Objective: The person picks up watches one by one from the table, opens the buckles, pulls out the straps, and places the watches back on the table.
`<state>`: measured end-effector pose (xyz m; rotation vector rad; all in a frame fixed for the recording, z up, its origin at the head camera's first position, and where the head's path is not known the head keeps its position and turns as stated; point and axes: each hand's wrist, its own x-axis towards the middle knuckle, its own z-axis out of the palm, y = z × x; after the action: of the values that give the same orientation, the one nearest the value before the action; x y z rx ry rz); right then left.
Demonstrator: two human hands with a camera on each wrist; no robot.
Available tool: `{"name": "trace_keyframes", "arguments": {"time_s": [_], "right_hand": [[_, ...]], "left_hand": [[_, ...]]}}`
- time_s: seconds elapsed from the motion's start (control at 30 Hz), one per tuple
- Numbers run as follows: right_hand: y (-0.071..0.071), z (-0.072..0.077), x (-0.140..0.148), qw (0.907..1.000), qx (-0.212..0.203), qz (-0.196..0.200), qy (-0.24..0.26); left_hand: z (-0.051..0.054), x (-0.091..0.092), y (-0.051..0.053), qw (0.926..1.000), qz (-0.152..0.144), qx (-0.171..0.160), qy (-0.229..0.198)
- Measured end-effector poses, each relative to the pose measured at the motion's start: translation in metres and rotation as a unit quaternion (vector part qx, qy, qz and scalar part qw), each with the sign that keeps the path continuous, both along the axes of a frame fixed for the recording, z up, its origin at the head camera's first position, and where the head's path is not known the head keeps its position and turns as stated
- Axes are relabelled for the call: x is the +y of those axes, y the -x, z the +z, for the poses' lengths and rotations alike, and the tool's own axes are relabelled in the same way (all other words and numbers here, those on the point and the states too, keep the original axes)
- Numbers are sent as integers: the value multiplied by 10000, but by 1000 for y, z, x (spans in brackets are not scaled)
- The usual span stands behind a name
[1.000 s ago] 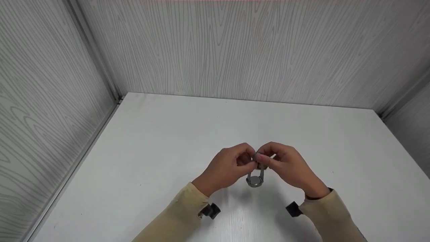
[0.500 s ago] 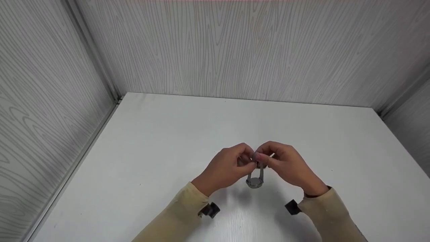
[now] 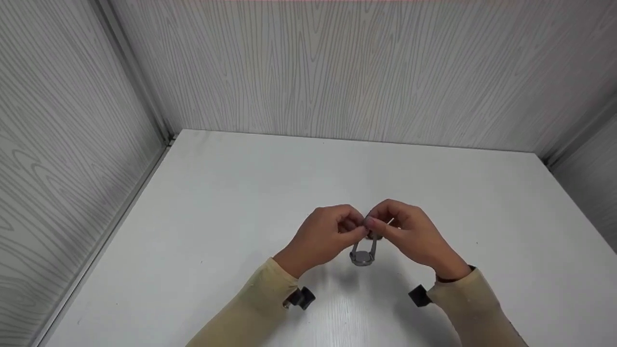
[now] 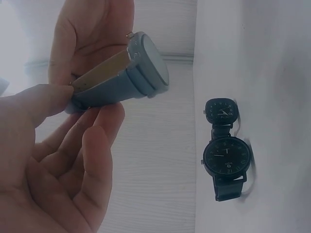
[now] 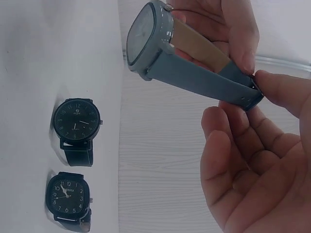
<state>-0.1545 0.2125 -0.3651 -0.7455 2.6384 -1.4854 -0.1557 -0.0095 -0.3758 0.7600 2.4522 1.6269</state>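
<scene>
A wristwatch with a grey-blue strap, tan lining and pale round dial (image 3: 362, 259) hangs between both hands above the white table, dial end lowest. The watch strap (image 4: 109, 90) is joined into a loop. My left hand (image 3: 324, 237) pinches the strap's upper end between thumb and fingers. Close against it, my right hand (image 3: 409, 235) pinches the same end near the buckle (image 5: 255, 87). In the head view the fingers hide the buckle, so how far the strap tail is through it cannot be seen there.
Two black watches show only in the wrist views: a round one (image 5: 77, 120) and a squarish one (image 5: 68, 196), side by side on a white surface. In the head view, wood-grain panels (image 3: 308, 67) border the white table (image 3: 241, 193) behind and at the sides.
The watch's dial end has swung slightly left. Both hands have shifted very little and keep their pinch on the strap.
</scene>
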Motion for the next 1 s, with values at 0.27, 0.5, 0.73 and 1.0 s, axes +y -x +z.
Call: {"name": "trace_keyframes", "arguments": {"time_s": [0.27, 0.5, 0.73, 1.0], "right_hand": [[-1, 1, -1, 10000, 26, -48, -83], [-1, 4, -1, 9999, -104, 51, 56], [0, 3, 0, 9997, -122, 129, 169], [1, 1, 1, 9994, -209, 142, 251]], "left_hand": [[1, 0, -1, 10000, -44, -2, -79], [1, 1, 0, 9999, 36, -106, -45], [1, 0, 0, 9996, 66, -254, -87], [2, 1, -1, 9998, -24, -161, -115]]}}
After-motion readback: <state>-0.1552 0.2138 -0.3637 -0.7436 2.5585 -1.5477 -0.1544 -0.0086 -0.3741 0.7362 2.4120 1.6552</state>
